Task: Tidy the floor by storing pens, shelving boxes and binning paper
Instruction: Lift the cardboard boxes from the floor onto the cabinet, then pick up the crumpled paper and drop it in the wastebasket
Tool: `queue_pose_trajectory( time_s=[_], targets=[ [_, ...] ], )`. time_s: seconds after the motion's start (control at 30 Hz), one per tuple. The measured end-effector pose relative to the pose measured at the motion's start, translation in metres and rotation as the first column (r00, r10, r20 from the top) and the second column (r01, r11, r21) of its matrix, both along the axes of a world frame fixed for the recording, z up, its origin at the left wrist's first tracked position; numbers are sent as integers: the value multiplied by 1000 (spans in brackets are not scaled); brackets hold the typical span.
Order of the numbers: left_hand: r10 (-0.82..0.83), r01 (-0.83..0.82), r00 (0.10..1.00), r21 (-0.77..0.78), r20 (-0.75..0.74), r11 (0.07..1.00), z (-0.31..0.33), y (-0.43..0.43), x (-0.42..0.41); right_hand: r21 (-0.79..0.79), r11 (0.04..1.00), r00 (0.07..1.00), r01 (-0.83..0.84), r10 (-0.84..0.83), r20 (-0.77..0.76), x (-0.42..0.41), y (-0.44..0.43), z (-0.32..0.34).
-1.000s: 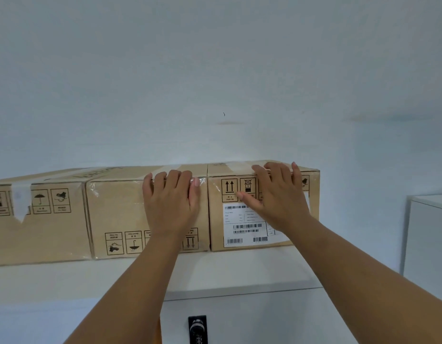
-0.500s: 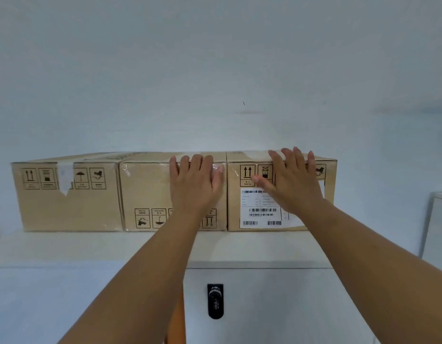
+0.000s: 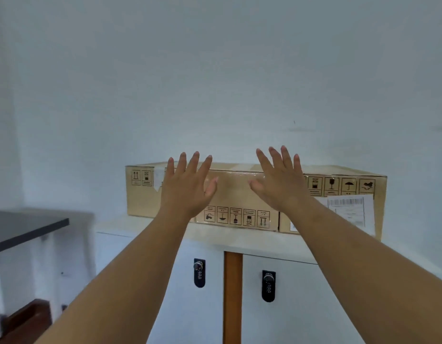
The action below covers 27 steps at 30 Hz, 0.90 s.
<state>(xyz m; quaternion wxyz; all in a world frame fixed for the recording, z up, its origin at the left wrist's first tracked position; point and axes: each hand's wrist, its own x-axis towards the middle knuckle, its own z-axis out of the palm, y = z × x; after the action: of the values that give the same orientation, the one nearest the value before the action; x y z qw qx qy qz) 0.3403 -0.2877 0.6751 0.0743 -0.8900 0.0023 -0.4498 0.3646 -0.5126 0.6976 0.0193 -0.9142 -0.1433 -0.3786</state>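
1. On the cabinet top (image 3: pixel 252 242), toward its back edge, three cardboard boxes (image 3: pixel 235 194) stand in a touching row;
2. left hand (image 3: pixel 187 192) and right hand (image 3: pixel 279 187) raised before them, fingers spread, holding nothing.

A pale wall (image 3: pixel 215 70) behind a white cabinet (image 3: pixel 190 314) with two black locks (image 3: pixel 199 272); dark tabletop (image 3: pixel 26 227) at left.

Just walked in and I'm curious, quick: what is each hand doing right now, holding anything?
Left hand: open, fingers spread, holding nothing.
Right hand: open, fingers spread, holding nothing.
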Motion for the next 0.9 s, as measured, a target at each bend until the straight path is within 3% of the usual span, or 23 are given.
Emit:
queue_pose_trajectory(
  time_s=[0.37, 0.53, 0.77, 0.9],
  targets=[
    [367, -370, 927, -30, -76, 929, -11, 145, -125, 3, 942, 936, -336, 334, -109, -57, 160, -15],
    [499, -504, 860, -31, -105, 863, -21, 201, -183, 93, 848, 827, -522, 529, -188, -86, 235, -22],
    [616, -632, 768, -46, -176, 774, -46, 267, -234, 53, 777, 744, -627, 618, -256, -103, 327, -56],
    [647, -674, 726, -57, -232, 736, -74, 295, -241, 99, 711, 646, -696, 680, -345, -107, 382, -89]
  ],
)
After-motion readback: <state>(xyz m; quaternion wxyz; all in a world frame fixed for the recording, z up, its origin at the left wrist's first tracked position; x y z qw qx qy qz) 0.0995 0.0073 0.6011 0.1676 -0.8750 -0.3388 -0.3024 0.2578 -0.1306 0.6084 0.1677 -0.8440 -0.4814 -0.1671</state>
